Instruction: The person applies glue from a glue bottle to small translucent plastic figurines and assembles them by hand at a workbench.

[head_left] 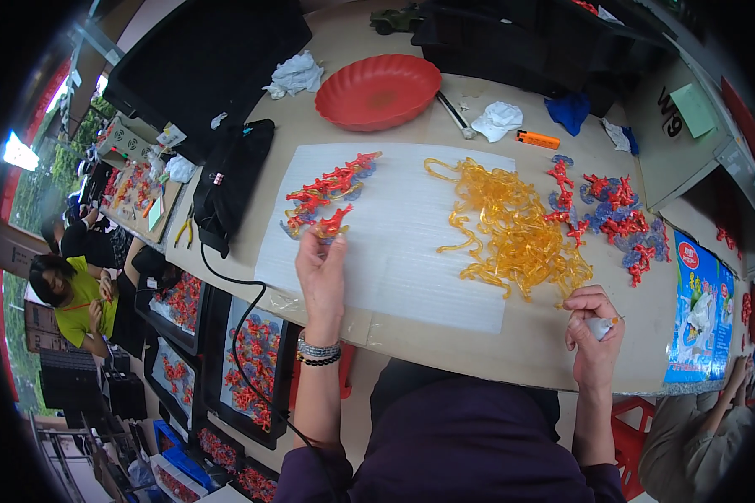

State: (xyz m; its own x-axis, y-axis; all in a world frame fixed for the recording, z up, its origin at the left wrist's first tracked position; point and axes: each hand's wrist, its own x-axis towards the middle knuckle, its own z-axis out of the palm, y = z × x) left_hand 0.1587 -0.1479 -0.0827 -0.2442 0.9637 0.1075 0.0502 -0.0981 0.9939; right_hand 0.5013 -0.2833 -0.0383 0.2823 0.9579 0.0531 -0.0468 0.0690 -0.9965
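My left hand (320, 272), with bracelets at its wrist, pinches a small red figure (334, 220) with yellowish and bluish parts over a white foam sheet (394, 289). More red-and-blue figures (331, 186) lie on the sheet just beyond it. My right hand (594, 335) is closed around a small white bottle (600, 327) near the table's front edge. Its fingertips are close to the edge of a heap of clear yellow curled plastic pieces (516, 230); whether they touch one cannot be made out. Red figures with translucent blue parts (619, 214) form a pile right of the heap.
A red plate (377, 92), crumpled tissue (497, 120), an orange lighter (538, 139) and a blue cloth (568, 113) lie farther back. A black bag (235, 184) and cable are at left. Trays of figures (256, 369) stand below left. Another person (80, 298) sits far left.
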